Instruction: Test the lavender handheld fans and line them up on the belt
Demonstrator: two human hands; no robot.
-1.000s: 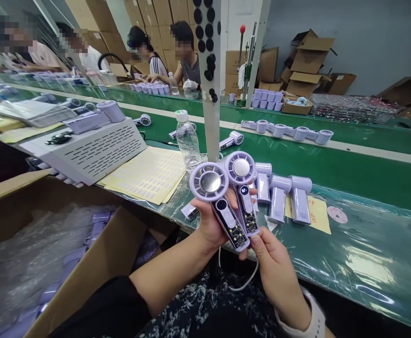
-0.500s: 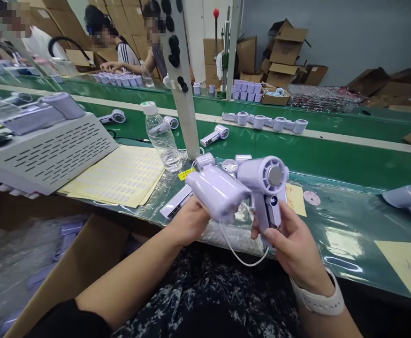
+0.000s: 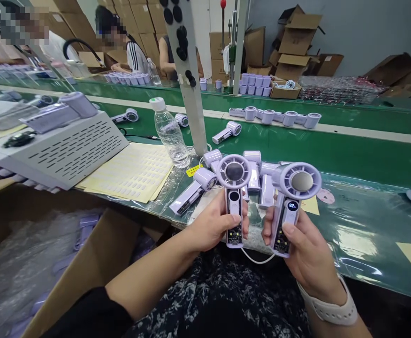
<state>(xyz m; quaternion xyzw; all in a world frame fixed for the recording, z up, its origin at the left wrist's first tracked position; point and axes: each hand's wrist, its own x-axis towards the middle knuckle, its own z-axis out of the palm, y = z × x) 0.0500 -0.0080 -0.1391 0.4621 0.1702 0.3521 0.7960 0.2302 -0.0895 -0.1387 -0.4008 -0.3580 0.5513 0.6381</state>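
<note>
Upright in my left hand (image 3: 214, 223) is a lilac handheld fan (image 3: 234, 237), its round head facing me, its small display dark and circuit parts showing in the handle. My right hand (image 3: 307, 241) grips a second lilac handheld fan (image 3: 299, 177), whose display reads 82; my thumb lies on its handle front. A white cable (image 3: 258, 261) hangs in a loop between the lower ends of the two fans. Behind them, several more lilac fans (image 3: 189, 195) lie on the green bench (image 3: 363, 216), partly hidden by the held ones.
Left of the fans stand a water bottle (image 3: 172, 138), sticker sheets (image 3: 130, 176) and a grey slotted metal box (image 3: 93, 145). A metal post (image 3: 194, 112) rises behind. An open carton (image 3: 96, 263) with wrapped fans sits below left. Co-workers sit across the green line (image 3: 349, 124).
The left fan has turned from its smooth back to its front and now stands upright. The right fan has shifted right and down, its display now facing me.
</note>
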